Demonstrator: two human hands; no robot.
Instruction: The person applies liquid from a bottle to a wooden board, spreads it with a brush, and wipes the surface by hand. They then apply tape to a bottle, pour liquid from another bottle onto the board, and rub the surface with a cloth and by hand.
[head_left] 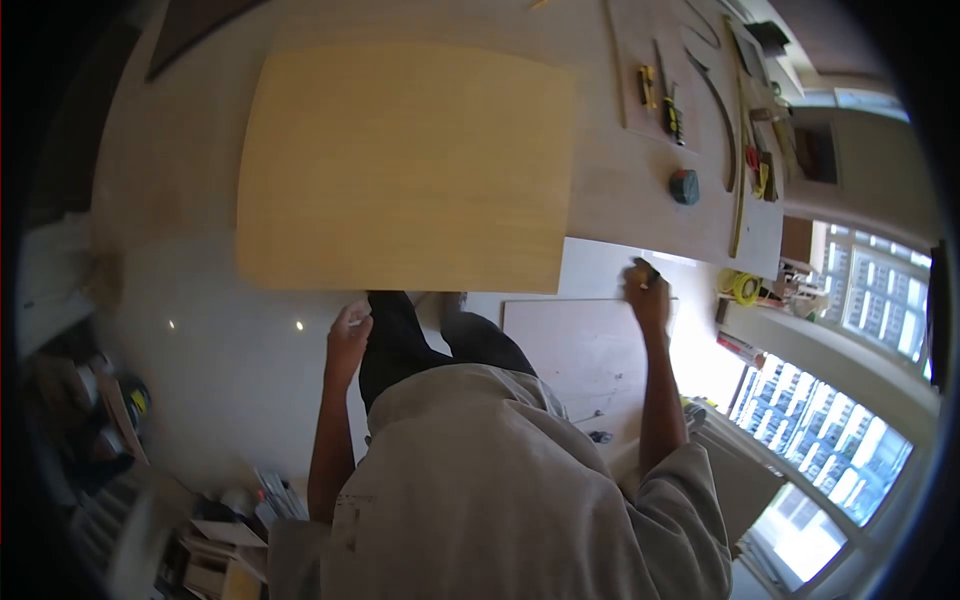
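Observation:
A large yellowish wooden board (pixel 405 170) lies flat on the workbench (pixel 625 205), its near edge jutting toward me. Just below that edge, my left hand (pixel 349 328) hangs beside my leg with its fingers curled; something small and pale shows at the fingertips, too blurred to name. Off to the right, my right hand (pixel 646 287) is closed around a small dark object (pixel 648 272) whose kind I cannot make out. Neither hand touches the board.
Right of the board lie a dark green tape roll (pixel 684 187), a yellow utility knife (pixel 647 88) and a yellow-black handled tool (pixel 673 115). A long strip (pixel 740 170) runs along the bench's right side. A pale panel (pixel 575 350) is low beside my legs.

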